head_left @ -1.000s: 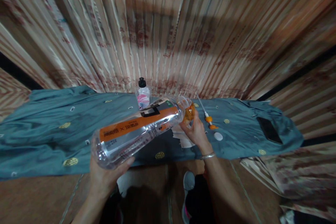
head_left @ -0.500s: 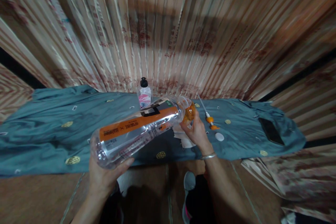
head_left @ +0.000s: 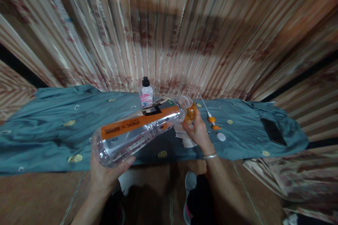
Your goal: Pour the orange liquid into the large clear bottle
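bottle [head_left: 137, 130] first: big clear plastic, orange label, tilted over the cloth [head_left: 52, 130], mouth against the small amber vial [head_left: 190, 112]. looks near empty, so light; thin walls will give, smooth sides may slip. my left hand [head_left: 105, 172] cups its base, fingers curled under. my right hand [head_left: 198, 132] pinches the vial, likely fragile, best held low on its body.

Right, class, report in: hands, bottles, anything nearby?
Left hand grips big clear orange-labelled plastic bottle, tilted. Right hand holds small amber bottle at its mouth. Orange pump dispenser lies beside.
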